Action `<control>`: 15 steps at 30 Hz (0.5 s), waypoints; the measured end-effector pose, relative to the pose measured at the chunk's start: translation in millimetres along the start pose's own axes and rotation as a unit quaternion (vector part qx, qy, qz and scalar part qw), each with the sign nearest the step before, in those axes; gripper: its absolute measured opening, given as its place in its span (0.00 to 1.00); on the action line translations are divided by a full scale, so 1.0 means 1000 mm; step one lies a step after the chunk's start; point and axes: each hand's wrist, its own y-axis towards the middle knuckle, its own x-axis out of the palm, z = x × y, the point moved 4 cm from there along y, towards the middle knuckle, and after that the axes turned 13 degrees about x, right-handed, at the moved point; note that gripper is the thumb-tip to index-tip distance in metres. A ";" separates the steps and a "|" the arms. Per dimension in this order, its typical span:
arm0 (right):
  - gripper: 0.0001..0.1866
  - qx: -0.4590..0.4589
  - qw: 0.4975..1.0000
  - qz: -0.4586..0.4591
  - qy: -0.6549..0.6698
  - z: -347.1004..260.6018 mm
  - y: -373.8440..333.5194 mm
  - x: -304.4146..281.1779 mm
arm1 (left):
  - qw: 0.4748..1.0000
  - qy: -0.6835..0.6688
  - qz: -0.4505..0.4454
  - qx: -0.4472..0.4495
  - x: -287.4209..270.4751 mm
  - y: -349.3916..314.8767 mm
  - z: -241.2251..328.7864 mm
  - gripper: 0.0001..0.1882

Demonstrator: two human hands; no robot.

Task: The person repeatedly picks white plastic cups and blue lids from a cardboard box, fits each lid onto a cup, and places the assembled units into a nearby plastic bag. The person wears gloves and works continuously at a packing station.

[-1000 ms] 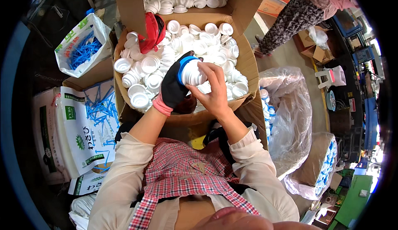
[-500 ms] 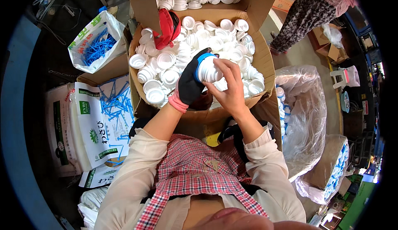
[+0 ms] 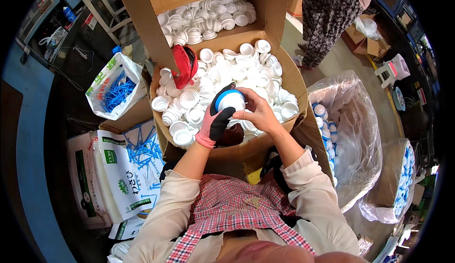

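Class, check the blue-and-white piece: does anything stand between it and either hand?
Nothing visible blocks either hand. The left hand holds the blue-and-white piece, with only a black-and-pink glove between them; the bare right hand has its fingers curled at the piece's right side. The red pouch sits apart, beyond and to the left.

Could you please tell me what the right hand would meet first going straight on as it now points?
Probably the blue-rimmed white piece, which the right hand appears to touch; beyond it is the gloved left hand, though depth is unclear.
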 end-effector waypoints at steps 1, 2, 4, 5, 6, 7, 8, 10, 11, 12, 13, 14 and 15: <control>0.43 -0.004 1.000 0.009 -0.015 0.001 0.000 -0.001 | 1.000 0.000 -0.010 0.007 0.001 0.001 0.000 0.33; 0.43 -0.009 0.999 0.018 -0.029 0.001 0.000 -0.002 | 1.000 0.001 -0.021 0.016 0.002 0.002 0.001 0.33; 0.43 -0.007 0.999 0.030 -0.030 0.004 -0.001 -0.002 | 1.000 -0.019 -0.025 0.004 0.003 0.002 0.001 0.32; 0.43 -0.002 0.999 0.033 -0.018 0.006 -0.001 -0.002 | 0.999 -0.027 -0.020 -0.002 0.003 0.001 0.000 0.32; 0.43 0.003 0.999 0.037 -0.005 0.006 -0.001 -0.002 | 0.999 -0.035 -0.016 -0.009 0.002 0.001 -0.002 0.32; 0.43 -0.011 0.999 0.024 0.033 0.003 -0.001 0.001 | 0.994 -0.109 0.001 -0.018 0.000 -0.002 -0.006 0.33; 0.44 -0.019 0.997 0.010 0.072 0.003 -0.002 0.004 | 0.982 -0.184 0.022 -0.030 -0.001 -0.007 -0.012 0.33; 0.43 0.000 0.995 0.004 0.103 -0.005 -0.004 0.007 | 0.962 -0.267 0.046 -0.042 -0.010 0.001 -0.020 0.30; 0.43 0.002 0.998 0.016 0.061 0.002 -0.003 0.003 | 0.972 -0.219 0.049 -0.063 -0.011 -0.001 -0.027 0.28; 0.42 0.003 0.999 0.029 0.019 0.008 -0.001 0.001 | 0.996 -0.012 -0.082 0.040 -0.023 -0.006 -0.036 0.27; 0.40 0.007 0.998 0.033 0.061 0.003 -0.005 0.003 | 0.903 0.346 -0.165 0.193 -0.035 -0.012 -0.046 0.26; 0.39 -0.006 0.997 0.079 -0.021 0.002 -0.007 -0.004 | 0.772 0.527 -0.151 0.323 -0.049 -0.019 -0.055 0.25; 0.39 0.010 0.990 0.116 -0.081 -0.004 -0.009 -0.010 | 0.606 0.646 -0.222 0.407 -0.033 -0.018 -0.042 0.22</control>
